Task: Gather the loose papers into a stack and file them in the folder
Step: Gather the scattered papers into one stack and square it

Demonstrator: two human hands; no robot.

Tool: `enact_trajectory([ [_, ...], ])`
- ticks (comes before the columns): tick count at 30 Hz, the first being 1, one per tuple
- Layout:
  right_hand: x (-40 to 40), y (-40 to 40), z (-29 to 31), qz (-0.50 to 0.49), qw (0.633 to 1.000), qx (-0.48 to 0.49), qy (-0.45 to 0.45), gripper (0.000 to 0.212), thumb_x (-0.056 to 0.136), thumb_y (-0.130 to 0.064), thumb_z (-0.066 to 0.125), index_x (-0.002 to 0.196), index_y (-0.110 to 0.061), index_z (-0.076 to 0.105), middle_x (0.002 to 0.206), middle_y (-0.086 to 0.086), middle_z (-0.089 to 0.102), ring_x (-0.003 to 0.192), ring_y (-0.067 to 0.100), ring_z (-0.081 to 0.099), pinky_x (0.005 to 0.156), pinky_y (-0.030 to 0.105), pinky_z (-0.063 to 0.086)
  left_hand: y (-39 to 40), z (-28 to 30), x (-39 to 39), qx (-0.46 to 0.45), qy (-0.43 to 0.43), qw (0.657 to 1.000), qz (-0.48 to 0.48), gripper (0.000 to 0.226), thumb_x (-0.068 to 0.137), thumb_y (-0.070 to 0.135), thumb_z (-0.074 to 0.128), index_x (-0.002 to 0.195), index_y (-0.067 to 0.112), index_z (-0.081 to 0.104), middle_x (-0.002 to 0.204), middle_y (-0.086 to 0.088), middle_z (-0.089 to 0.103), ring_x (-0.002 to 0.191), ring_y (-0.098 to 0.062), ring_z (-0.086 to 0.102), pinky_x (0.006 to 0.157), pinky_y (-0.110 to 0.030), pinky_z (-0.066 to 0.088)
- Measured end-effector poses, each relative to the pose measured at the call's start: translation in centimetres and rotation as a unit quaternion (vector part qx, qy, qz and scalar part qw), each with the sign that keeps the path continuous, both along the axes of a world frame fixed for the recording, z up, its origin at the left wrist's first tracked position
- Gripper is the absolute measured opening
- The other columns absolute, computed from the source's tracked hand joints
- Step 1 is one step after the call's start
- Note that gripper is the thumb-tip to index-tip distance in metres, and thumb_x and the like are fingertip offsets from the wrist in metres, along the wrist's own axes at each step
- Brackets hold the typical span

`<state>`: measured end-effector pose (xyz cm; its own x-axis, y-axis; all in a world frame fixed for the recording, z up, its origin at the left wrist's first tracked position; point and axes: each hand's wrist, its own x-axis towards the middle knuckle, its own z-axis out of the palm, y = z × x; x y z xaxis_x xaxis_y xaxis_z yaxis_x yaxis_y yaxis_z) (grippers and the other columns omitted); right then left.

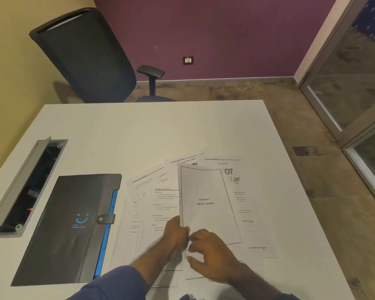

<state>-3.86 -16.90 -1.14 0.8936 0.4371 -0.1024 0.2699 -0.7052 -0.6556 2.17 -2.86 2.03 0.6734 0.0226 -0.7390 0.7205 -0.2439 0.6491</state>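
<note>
The left hand (pixel 175 232) pinches the bottom corner of the "Chapter 4 SWOT Analysis" page (pixel 206 202), lifting it above the other loose papers (pixel 158 204) spread on the white table (pixel 139 131). The right hand (pixel 210 254) curls its fingers at that page's bottom edge; I cannot tell if it grips. The black folder (pixel 69 224) lies closed just left of the papers.

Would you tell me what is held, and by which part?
The left hand pinches the Chapter 4 sheet by its lower left edge; the right hand cannot be told.
</note>
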Motion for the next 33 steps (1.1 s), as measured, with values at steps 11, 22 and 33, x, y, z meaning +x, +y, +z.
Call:
enact_trajectory([
  [11, 4.6, -5.6, 1.8, -0.391, 0.810, 0.386, 0.203, 0.068, 0.063, -0.028, 0.089, 0.118, -0.047, 0.054, 0.116, -0.016, 0.068, 0.108, 0.011, 0.066, 0.091, 0.036, 0.054, 6.1, 1.8, 0.7, -0.064, -0.060, 0.996, -0.035, 0.045, 0.056, -0.013, 0.054, 0.098, -0.001, 0.065, 0.083, -0.022, 0.068, 0.070, -0.028, 0.060, 0.061, -0.035, 0.049],
  [22, 5.9, -3.3, 8.4, -0.363, 0.836, 0.403, 0.088, 0.022, 0.078, -0.001, 0.077, 0.087, -0.022, 0.072, 0.081, -0.018, 0.077, 0.078, 0.002, 0.074, 0.064, 0.010, 0.053, 7.7, 5.8, 2.2, -0.066, -0.236, 0.966, -0.079, 0.044, 0.075, -0.010, 0.066, 0.105, 0.022, 0.071, 0.104, 0.007, 0.076, 0.097, -0.011, 0.072, 0.081, -0.022, 0.056],
  [33, 2.3, -4.2, 5.7, -0.384, 0.854, 0.342, 0.083, 0.023, 0.087, -0.003, 0.069, 0.094, -0.025, 0.070, 0.087, -0.019, 0.072, 0.079, -0.006, 0.069, 0.072, 0.012, 0.054, 6.1, 3.5, 0.1, -0.045, -0.276, 0.958, -0.070, 0.013, 0.092, 0.029, 0.065, 0.102, 0.035, 0.068, 0.103, 0.021, 0.073, 0.100, 0.002, 0.067, 0.080, -0.013, 0.050],
])
